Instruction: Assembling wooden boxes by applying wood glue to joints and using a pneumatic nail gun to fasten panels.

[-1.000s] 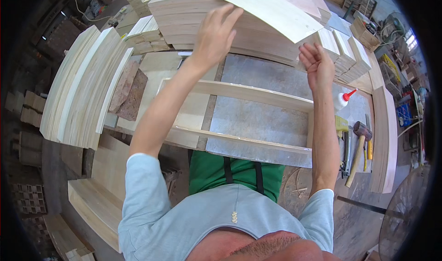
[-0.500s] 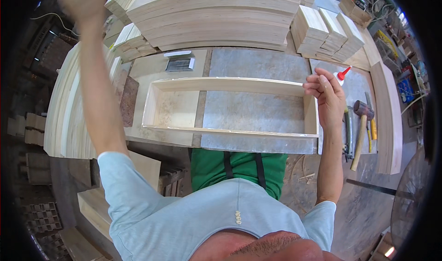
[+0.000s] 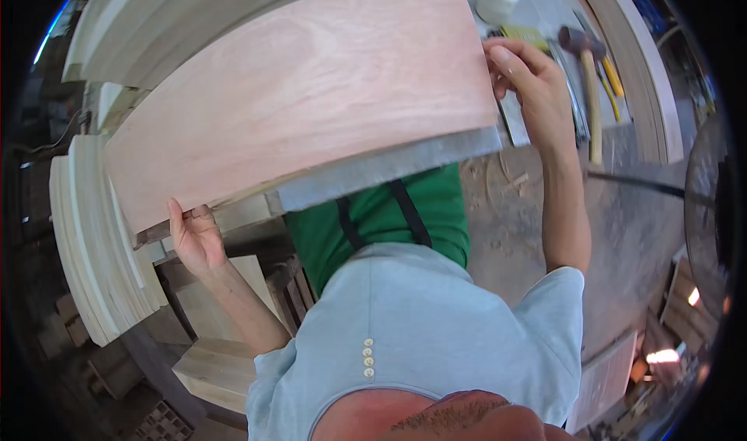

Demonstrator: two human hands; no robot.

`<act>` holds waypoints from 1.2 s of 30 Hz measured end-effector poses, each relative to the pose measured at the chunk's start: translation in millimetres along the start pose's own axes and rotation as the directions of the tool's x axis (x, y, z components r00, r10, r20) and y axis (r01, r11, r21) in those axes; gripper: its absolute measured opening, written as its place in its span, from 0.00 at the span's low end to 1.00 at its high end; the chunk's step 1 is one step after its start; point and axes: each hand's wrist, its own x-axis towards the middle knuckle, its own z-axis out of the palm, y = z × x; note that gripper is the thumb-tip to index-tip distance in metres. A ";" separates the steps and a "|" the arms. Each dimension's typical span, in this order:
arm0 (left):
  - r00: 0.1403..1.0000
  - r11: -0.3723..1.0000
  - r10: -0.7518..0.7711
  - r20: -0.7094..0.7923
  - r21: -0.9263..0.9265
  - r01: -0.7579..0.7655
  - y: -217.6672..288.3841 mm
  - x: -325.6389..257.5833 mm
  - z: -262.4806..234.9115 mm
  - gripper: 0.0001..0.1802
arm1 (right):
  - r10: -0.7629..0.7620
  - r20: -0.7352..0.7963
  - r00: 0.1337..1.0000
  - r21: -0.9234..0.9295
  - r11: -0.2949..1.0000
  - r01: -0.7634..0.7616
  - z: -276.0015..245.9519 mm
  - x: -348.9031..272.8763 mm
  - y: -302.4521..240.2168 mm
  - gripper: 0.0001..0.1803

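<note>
A wide, thin plywood panel with a pinkish grain lies slanted in front of me, its left end nearer my body. My left hand pinches the panel's near edge close to the left corner, thumb on top and fingers curled below. At the right end, my right hand grips the short edge between thumb and bent fingers. Under the panel, a strip of the grey worktop shows along the near side. The rectangular wooden frame is hidden beneath the panel.
Right of the panel are a white glue bottle with a red cap, a mallet and several hand tools. Stacked boards stand at the far side and left. A board stack borders the right. Wooden boxes sit lower left.
The plywood panel has come in over the wooden frame. My left hand has come down from the far left and holds its near edge; my right hand has closed on its right end.
</note>
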 end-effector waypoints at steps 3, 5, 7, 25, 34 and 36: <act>0.996 0.995 -0.080 -0.031 -0.068 0.078 -23.1 -2.2 5.4 0.13 | 0.064 0.026 0.998 -0.117 0.991 -0.061 -15.1 -6.0 10.0 0.14; 0.980 0.998 0.001 -0.201 0.060 0.012 -29.3 -5.1 14.9 0.12 | 0.086 -0.006 0.996 -0.123 0.989 -0.086 -22.9 -3.5 17.0 0.14; 0.976 0.972 -0.017 -0.219 0.223 0.067 -30.1 -9.7 24.2 0.11 | 0.131 -0.008 0.991 -0.193 0.973 -0.130 -30.7 4.9 24.4 0.14; 0.925 0.711 -0.115 -0.363 0.621 0.332 -46.6 -33.4 19.5 0.17 | 0.057 0.070 0.996 -0.350 0.936 -0.029 -37.4 16.6 72.7 0.14; 0.914 0.669 -0.109 -0.391 0.651 0.358 -53.5 -34.7 9.4 0.18 | -0.001 0.059 0.998 -0.386 0.922 0.023 -37.4 14.7 79.7 0.15; 0.920 0.637 -0.090 -0.382 0.688 0.348 -54.9 -33.6 7.4 0.19 | 0.033 0.053 0.998 -0.408 0.913 -0.008 -36.3 12.7 79.8 0.15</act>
